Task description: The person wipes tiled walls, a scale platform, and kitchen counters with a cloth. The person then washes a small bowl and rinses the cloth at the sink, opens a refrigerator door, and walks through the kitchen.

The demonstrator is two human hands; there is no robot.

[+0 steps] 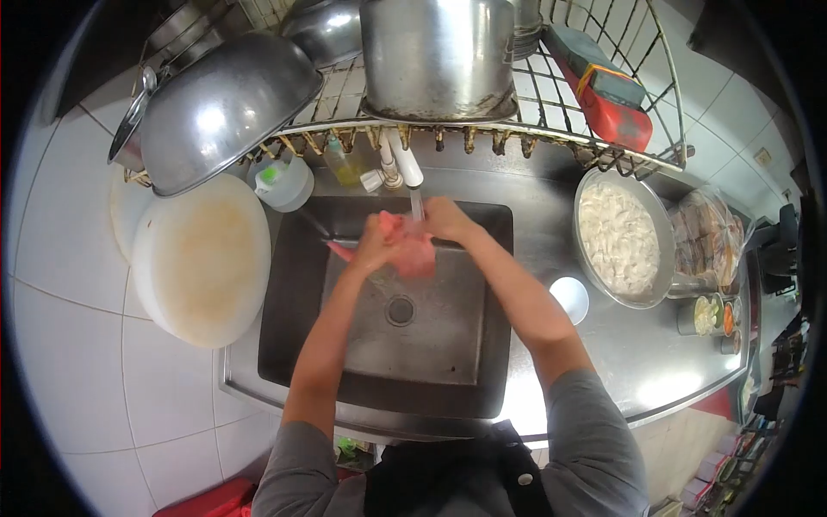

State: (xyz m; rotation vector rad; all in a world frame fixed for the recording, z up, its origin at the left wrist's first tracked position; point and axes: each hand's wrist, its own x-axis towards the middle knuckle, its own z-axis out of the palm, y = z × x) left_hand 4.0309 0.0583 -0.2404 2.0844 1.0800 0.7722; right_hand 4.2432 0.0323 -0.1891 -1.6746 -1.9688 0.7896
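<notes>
Under the white faucet (408,168), a pink cloth (413,257) is held above the metal sink (362,345). My left hand (376,246) grips the cloth from the left, its fingers closed. On the right side, my right hand (446,220) is closed on the upper part of the cloth, close to the water stream. A narrow pink end of it sticks out left of my left hand. The cloth's lower part hangs over the sink, blurred. The round drain shows below.
A wire rack (469,138) with a large pot (438,60) and a tilted steel bowl (228,108) overhangs the sink. White round boards (202,258) stand left. At right are a bowl of pale food (618,239), a white cup (568,300) and small containers (706,315).
</notes>
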